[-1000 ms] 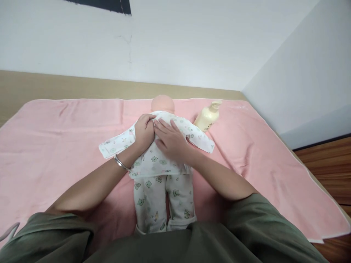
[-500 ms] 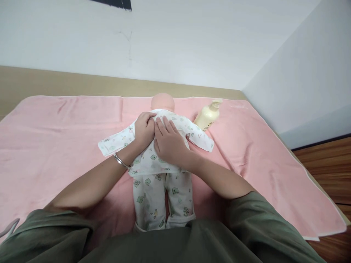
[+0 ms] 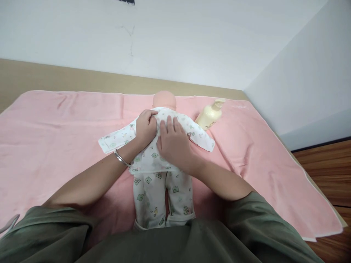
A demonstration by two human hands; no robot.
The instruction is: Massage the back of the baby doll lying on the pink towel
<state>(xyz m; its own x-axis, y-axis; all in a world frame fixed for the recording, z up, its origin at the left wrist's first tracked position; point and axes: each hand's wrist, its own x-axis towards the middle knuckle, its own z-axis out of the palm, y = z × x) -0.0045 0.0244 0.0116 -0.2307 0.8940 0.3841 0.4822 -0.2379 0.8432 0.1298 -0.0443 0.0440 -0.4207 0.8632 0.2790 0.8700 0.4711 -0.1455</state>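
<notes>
A baby doll (image 3: pixel 155 160) lies face down in a white printed top and trousers, its bald head (image 3: pixel 164 98) pointing away from me. My left hand (image 3: pixel 146 128) is curled around the doll's upper back and shoulder at the left, thumb across the back near the collar; its fingertips are hidden. On the right half of the doll's back is my right hand (image 3: pixel 175 144), palm down, fingers straight and slightly apart, a bit blurred. Whether its palm presses or hovers just above the cloth, I cannot tell. A silver bangle (image 3: pixel 120 157) circles my left wrist.
A cream pump bottle (image 3: pixel 208 116) tilts on the pink towel (image 3: pixel 68 135) by the doll's right sleeve. Beneath the towel is a light tan surface (image 3: pixel 68 75), with a white wall (image 3: pixel 178 44) behind. Wood-grain panelling (image 3: pixel 326 164) stands at the right.
My right hand has shifted slightly to the right, away from my left hand, and its fingers look more raised. My left hand keeps its place on the doll. The view has tilted slightly.
</notes>
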